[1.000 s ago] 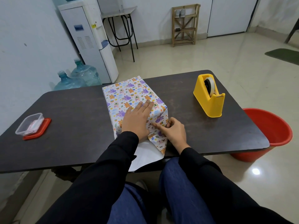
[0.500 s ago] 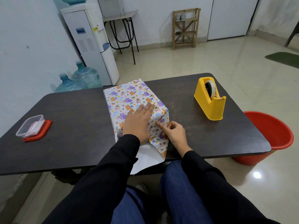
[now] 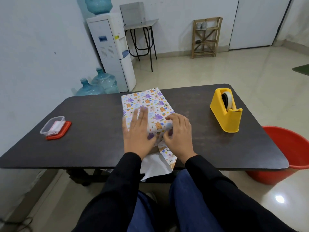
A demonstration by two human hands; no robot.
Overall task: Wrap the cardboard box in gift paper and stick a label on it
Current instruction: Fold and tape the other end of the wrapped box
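Mid-frame, the left hand (image 3: pixel 135 132) lies flat with straight fingers on the wrapped cardboard box (image 3: pixel 150 102) so it cannot slide. The right hand (image 3: pixel 179 136) curls over the near corner and pinches the gift paper (image 3: pixel 168 153) fold to hold it down. The yellow tape holder (image 3: pixel 225 113) waits at the right for sticking.

Loads of bare tabletop (image 3: pixel 93 131) left of my left hand (image 3: pixel 135 133), right out to the little plastic container (image 3: pixel 53 125) near the edge. Right of my right hand (image 3: pixel 179 136) there's an open strip too, then the yellow tape dispenser (image 3: pixel 225 113) stands in the way. The wrapped box (image 3: pixel 147 102) blocks the middle.
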